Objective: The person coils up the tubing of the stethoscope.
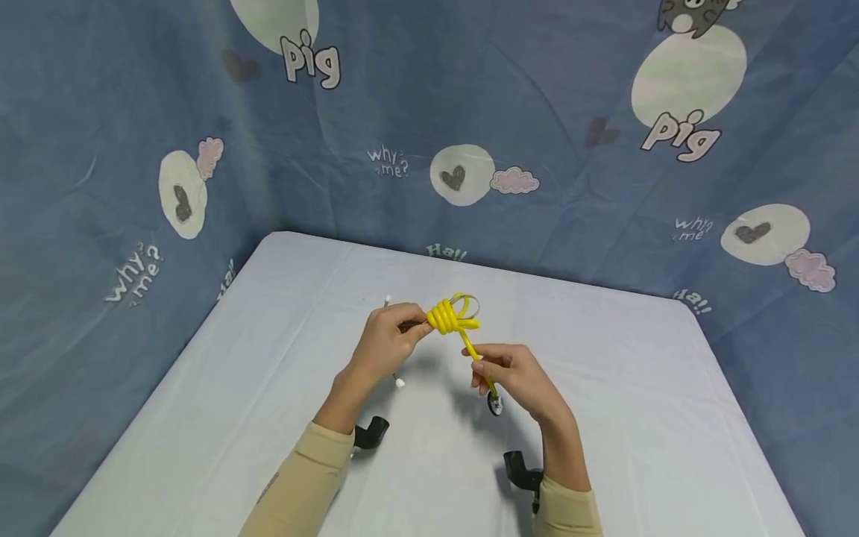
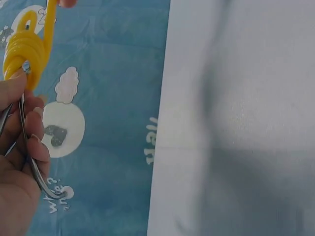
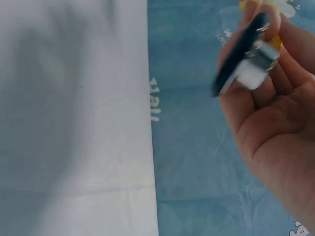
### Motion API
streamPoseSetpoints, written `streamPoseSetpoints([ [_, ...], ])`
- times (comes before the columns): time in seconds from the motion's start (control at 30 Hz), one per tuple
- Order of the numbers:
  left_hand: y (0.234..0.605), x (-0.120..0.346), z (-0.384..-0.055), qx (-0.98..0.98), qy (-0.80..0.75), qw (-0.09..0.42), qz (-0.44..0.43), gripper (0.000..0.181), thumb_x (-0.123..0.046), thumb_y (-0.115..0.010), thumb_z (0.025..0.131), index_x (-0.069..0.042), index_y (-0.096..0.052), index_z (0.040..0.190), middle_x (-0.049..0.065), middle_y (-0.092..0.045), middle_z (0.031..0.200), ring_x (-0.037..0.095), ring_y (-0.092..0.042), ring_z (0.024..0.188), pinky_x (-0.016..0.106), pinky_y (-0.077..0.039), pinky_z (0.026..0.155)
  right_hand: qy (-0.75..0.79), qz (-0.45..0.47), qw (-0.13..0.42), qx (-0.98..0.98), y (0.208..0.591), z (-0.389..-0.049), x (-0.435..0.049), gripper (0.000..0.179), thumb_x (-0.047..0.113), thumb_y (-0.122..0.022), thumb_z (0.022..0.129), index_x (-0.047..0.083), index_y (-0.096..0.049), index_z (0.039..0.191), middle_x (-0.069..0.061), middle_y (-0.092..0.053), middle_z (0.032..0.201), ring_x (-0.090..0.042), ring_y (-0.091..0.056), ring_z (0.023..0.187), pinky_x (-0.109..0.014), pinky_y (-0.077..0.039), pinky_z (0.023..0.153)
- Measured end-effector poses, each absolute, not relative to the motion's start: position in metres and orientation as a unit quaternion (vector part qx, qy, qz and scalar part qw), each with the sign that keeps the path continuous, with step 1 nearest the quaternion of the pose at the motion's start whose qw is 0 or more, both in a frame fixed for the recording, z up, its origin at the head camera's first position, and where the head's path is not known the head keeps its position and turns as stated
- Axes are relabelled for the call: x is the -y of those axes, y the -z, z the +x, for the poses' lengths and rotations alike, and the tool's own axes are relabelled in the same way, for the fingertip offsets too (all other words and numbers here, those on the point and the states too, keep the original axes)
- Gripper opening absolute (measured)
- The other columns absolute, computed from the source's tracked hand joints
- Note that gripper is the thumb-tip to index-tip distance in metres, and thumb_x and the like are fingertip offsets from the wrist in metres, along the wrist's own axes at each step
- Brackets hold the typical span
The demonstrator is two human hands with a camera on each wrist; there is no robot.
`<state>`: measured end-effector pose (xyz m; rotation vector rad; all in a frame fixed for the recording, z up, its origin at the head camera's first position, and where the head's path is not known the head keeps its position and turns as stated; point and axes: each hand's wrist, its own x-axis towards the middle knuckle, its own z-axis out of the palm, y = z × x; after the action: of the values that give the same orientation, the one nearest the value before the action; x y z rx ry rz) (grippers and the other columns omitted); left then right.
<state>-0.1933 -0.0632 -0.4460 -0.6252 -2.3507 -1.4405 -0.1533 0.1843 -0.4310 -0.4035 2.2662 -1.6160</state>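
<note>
Above the table, a stethoscope with yellow tubing wound into a tight coil (image 1: 443, 317) is held between both hands. The left hand (image 1: 385, 339) grips its metal ear tubes (image 2: 32, 164) just below the coil, with white ear tips (image 1: 400, 382) sticking out on either side of the hand. Loops of tubing and a thin silvery curve (image 1: 476, 304) stand out at the coil's other end. From there a straight length of tube runs down to the right hand (image 1: 520, 377), whose thumb and fingers pinch it. Beyond those fingers hangs the round, dark-rimmed chest piece (image 3: 241, 59), blurred in the right wrist view.
A white cloth covers the table (image 1: 637, 403), with shadows of the hands on it. Behind and to the sides hangs a blue printed curtain (image 1: 537, 112). Black wrist mounts (image 1: 372, 432) jut inward from both forearms, which wear tan sleeves (image 1: 295, 485).
</note>
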Motion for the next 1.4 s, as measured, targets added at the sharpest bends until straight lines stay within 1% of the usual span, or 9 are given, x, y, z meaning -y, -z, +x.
streamPoseSetpoints([
  [0.33,0.451,0.066,-0.194,0.859,0.439,0.17,-0.199,0.015,-0.013,-0.076,0.086,-0.019,-0.067,0.075,-0.008,-0.059,0.072,0.01,-0.048,0.062,0.026,-0.041,0.055,0.558,-0.154,0.213,-0.787,0.425,-0.15,-0.192,0.034,0.011,-0.065,0.095,0.004,-0.062,0.128,-0.023,-0.072,0.091,-0.024,-0.07,0.077,-0.029,-0.055,0.064],
  [0.6,0.46,0.061,-0.193,0.875,0.419,0.149,-0.191,0.015,-0.017,-0.074,0.089,-0.018,-0.066,0.076,-0.008,-0.061,0.073,0.009,-0.048,0.06,0.025,-0.042,0.056,0.552,-0.15,0.228,-0.788,0.42,-0.148,-0.195,0.042,0.007,-0.064,0.093,0.0,-0.055,0.134,-0.018,-0.073,0.086,-0.022,-0.069,0.073,-0.026,-0.053,0.058],
  [0.77,0.463,0.059,-0.193,0.893,0.399,0.125,-0.168,0.021,-0.017,-0.074,0.088,-0.02,-0.062,0.071,-0.009,-0.057,0.066,0.01,-0.045,0.058,0.025,-0.038,0.055,0.564,-0.167,0.225,-0.777,0.417,-0.147,-0.192,0.053,0.003,-0.061,0.093,0.009,-0.044,0.143,-0.02,-0.069,0.094,-0.027,-0.07,0.078,-0.031,-0.054,0.066],
  [0.83,0.464,0.058,-0.194,0.9,0.388,0.108,-0.166,0.024,-0.016,-0.074,0.088,-0.021,-0.06,0.07,-0.008,-0.053,0.064,0.01,-0.045,0.058,0.025,-0.036,0.055,0.571,-0.183,0.219,-0.77,0.416,-0.146,-0.191,0.047,0.002,-0.06,0.093,0.009,-0.049,0.138,-0.02,-0.068,0.094,-0.028,-0.069,0.078,-0.035,-0.056,0.068],
  [0.97,0.465,0.057,-0.195,0.903,0.382,0.089,-0.175,0.027,-0.017,-0.074,0.088,-0.022,-0.057,0.068,-0.008,-0.053,0.064,0.01,-0.046,0.059,0.025,-0.037,0.055,0.581,-0.211,0.181,-0.765,0.418,-0.145,-0.193,0.017,0.008,-0.062,0.094,0.002,-0.066,0.11,-0.011,-0.07,0.088,-0.02,-0.067,0.073,-0.036,-0.058,0.069],
  [1.03,0.464,0.056,-0.194,0.903,0.383,0.087,-0.176,0.028,-0.017,-0.074,0.088,-0.022,-0.056,0.068,-0.007,-0.052,0.064,0.011,-0.046,0.059,0.026,-0.037,0.055,0.594,-0.218,0.163,-0.757,0.419,-0.145,-0.195,0.014,0.01,-0.062,0.095,0.0,-0.069,0.101,-0.005,-0.071,0.085,-0.014,-0.064,0.071,-0.035,-0.057,0.067],
  [1.1,0.463,0.056,-0.194,0.903,0.383,0.086,-0.177,0.029,-0.018,-0.074,0.089,-0.022,-0.055,0.067,-0.007,-0.049,0.062,0.01,-0.045,0.058,0.025,-0.035,0.054,0.606,-0.22,0.154,-0.748,0.42,-0.146,-0.197,0.016,0.011,-0.062,0.096,-0.002,-0.069,0.101,-0.004,-0.071,0.084,-0.012,-0.063,0.07,-0.034,-0.057,0.066],
  [1.3,0.462,0.056,-0.194,0.904,0.376,0.077,-0.186,0.029,-0.021,-0.074,0.09,-0.021,-0.055,0.068,-0.006,-0.044,0.062,0.01,-0.042,0.059,0.025,-0.033,0.055,0.617,-0.184,0.139,-0.753,0.418,-0.146,-0.199,0.024,0.011,-0.066,0.094,-0.001,-0.062,0.114,-0.017,-0.065,0.09,-0.013,-0.062,0.072,-0.033,-0.056,0.066],
  [1.4,0.462,0.056,-0.193,0.906,0.368,0.083,-0.194,0.029,-0.02,-0.073,0.09,-0.021,-0.054,0.069,-0.005,-0.045,0.063,0.01,-0.042,0.059,0.024,-0.032,0.055,0.609,-0.142,0.115,-0.772,0.414,-0.145,-0.196,0.032,0.012,-0.07,0.091,0.004,-0.056,0.119,-0.014,-0.065,0.095,-0.014,-0.062,0.073,-0.032,-0.055,0.067],
])
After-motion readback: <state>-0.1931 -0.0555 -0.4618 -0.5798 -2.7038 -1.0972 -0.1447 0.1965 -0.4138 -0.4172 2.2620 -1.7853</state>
